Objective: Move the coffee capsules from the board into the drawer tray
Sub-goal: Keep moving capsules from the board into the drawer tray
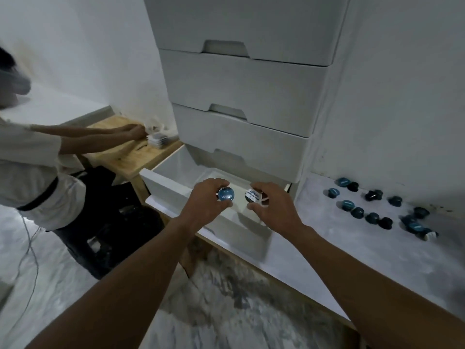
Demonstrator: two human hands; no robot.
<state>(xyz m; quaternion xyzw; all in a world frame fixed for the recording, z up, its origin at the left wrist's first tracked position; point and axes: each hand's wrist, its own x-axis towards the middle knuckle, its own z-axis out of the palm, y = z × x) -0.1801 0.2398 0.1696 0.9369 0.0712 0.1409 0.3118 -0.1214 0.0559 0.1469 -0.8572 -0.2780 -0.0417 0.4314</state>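
Observation:
My left hand (205, 204) grips a blue-lidded coffee capsule (225, 194) above the open white drawer tray (173, 185). My right hand (273, 209) pinches a second capsule with a white and blue lid (252, 196) beside it, also over the drawer. Several dark and teal capsules (372, 210) lie scattered on the white board (352, 253) to the right of the drawer unit. The inside floor of the drawer is largely hidden by my hands.
A white stack of closed drawers (241, 96) rises behind the open one. On the left another person (32, 157) works at a wooden table (130, 152) with small stacked items. A black stool (108, 222) stands on the marbled floor.

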